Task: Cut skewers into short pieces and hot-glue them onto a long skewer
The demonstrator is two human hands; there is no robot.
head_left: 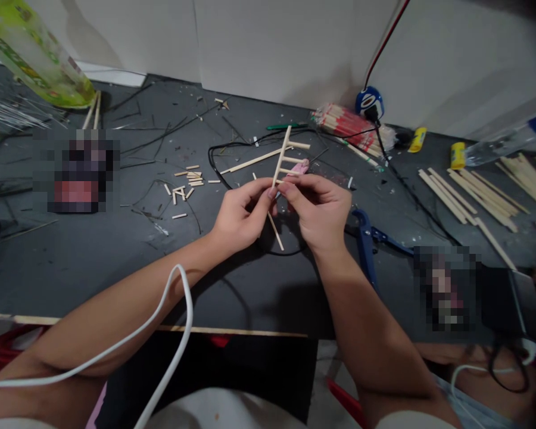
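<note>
Between my hands is a thin wooden stick with several short rungs standing out of one side, a comb-like piece (pixel 282 152). My left hand (pixel 241 217) pinches its lower end between thumb and fingers. My right hand (pixel 324 211) is closed at the lowest rung, its thumb and finger pressed there beside the left fingertips. A small pink object (pixel 300 168) shows just behind the right fingers; its kind is unclear. Below the hands a thin stick (pixel 276 230) slants down toward me. Left of them lie several short cut stick pieces (pixel 194 177) and a longer stick (pixel 254 161).
Blue-handled tool (pixel 365 244) lies by my right forearm. Black cable (pixel 399 179) crosses the dark table (pixel 268 292). A red-and-clear pack of sticks (pixel 351 128) lies at the back, loose sticks (pixel 486 193) right, a green bottle (pixel 36 53) left. White cable (pixel 185 304) crosses my left forearm.
</note>
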